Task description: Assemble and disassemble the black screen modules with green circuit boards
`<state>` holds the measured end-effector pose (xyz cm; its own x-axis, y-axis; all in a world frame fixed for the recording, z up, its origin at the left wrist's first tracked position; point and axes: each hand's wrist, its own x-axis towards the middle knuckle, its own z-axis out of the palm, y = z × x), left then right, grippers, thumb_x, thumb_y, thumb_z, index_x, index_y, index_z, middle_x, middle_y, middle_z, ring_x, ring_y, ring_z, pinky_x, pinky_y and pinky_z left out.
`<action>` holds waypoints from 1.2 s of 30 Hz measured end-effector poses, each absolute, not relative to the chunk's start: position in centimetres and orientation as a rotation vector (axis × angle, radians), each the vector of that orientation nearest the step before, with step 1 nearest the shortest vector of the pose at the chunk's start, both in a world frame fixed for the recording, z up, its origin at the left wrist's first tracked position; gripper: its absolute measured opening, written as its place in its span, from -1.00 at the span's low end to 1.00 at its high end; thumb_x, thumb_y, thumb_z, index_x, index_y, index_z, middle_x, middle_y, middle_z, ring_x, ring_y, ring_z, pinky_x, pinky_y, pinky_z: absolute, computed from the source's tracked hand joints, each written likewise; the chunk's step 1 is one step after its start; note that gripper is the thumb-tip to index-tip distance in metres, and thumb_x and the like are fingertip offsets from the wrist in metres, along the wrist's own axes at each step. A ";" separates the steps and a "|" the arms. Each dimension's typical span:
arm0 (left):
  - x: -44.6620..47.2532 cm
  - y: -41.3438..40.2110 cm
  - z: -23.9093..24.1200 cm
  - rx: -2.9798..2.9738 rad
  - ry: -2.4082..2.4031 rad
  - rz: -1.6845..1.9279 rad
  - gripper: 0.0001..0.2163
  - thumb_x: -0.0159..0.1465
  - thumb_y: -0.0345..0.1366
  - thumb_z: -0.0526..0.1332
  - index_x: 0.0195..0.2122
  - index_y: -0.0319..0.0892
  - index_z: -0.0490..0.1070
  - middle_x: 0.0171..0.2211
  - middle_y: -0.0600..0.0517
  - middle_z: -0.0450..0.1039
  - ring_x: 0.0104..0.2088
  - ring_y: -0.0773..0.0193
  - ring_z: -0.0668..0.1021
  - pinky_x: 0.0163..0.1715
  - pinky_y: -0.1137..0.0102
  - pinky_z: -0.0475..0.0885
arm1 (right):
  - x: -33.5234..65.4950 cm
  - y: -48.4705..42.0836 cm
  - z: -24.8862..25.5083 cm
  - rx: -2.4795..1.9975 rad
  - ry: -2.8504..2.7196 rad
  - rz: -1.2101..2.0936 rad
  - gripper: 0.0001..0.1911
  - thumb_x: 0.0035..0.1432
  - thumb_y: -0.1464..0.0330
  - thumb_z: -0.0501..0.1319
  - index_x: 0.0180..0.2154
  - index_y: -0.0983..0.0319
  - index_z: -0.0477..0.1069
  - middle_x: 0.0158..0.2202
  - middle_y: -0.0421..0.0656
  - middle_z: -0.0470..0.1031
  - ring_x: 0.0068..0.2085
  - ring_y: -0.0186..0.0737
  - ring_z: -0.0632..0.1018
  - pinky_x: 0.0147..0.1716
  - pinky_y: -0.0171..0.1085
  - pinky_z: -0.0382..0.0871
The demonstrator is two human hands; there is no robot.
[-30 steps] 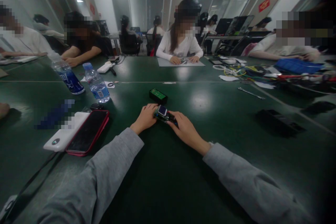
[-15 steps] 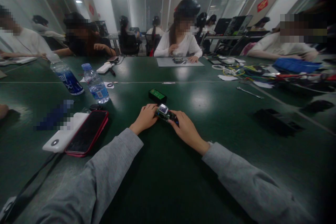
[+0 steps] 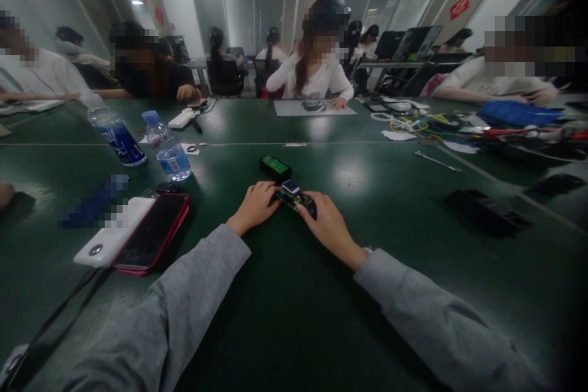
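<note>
1. Well left of the hands, a white, rounded power bank (image 3: 113, 233) lies on the dark green bench (image 3: 285, 318) beside a black-screened phone in a red case (image 3: 154, 233).
2. The left hand (image 3: 256, 207) grasps one end of the module, fingers curled over it.
3. Just beyond the left fingertips rests a black rectangular box with a green circuit panel (image 3: 275, 167).
4. Between the hands is a slim, dark-green electronic module with a small square screen (image 3: 296, 198). Its long axis slants from the left fingers, farther out, towards the right hand, nearer the body; the screen faces upward, at the left half. Progress, as judged: its parts lie bare, box and module remain separate; what is left cannot be told.
5. The right hand (image 3: 328, 220) pinches the module's other end between thumb and fingers.
</note>
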<state>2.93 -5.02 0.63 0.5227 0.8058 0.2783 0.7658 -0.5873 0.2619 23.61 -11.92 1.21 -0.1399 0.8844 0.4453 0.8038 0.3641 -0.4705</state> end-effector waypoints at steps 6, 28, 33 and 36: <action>2.9 -5.1 0.7 2.645 1.374 0.566 -0.69 0.33 -0.18 0.06 0.04 -0.14 0.33 0.16 -0.08 0.30 0.18 0.09 0.31 0.10 0.11 0.25 | 23.6 -11.9 1.3 -1.457 -1.966 0.165 -0.64 0.28 0.22 0.12 0.03 0.28 0.30 -0.09 0.01 0.43 -0.12 -0.04 0.47 -0.15 -0.06 0.40; 3.0 -5.2 0.9 2.643 1.368 0.569 -0.70 0.33 -0.19 0.06 0.04 -0.16 0.32 0.17 -0.08 0.30 0.18 0.08 0.30 0.11 0.11 0.24 | 23.7 -11.7 1.1 -1.441 -1.973 0.159 -0.65 0.28 0.22 0.10 0.02 0.27 0.30 -0.10 0.00 0.43 -0.13 -0.04 0.46 -0.15 -0.06 0.39; 3.0 -5.2 0.9 2.647 1.370 0.566 -0.70 0.34 -0.19 0.05 0.04 -0.15 0.33 0.17 -0.08 0.30 0.18 0.08 0.30 0.11 0.10 0.24 | 23.7 -11.8 1.2 -1.447 -1.967 0.156 -0.64 0.28 0.21 0.11 0.02 0.27 0.31 -0.10 0.00 0.43 -0.13 -0.04 0.47 -0.16 -0.06 0.40; 2.9 -5.2 0.9 2.643 1.368 0.572 -0.69 0.34 -0.18 0.04 0.05 -0.15 0.32 0.17 -0.08 0.29 0.18 0.08 0.30 0.11 0.10 0.24 | 23.7 -11.8 1.2 -1.447 -1.970 0.162 -0.65 0.28 0.21 0.10 0.02 0.26 0.30 -0.11 0.00 0.43 -0.14 -0.04 0.47 -0.17 -0.05 0.40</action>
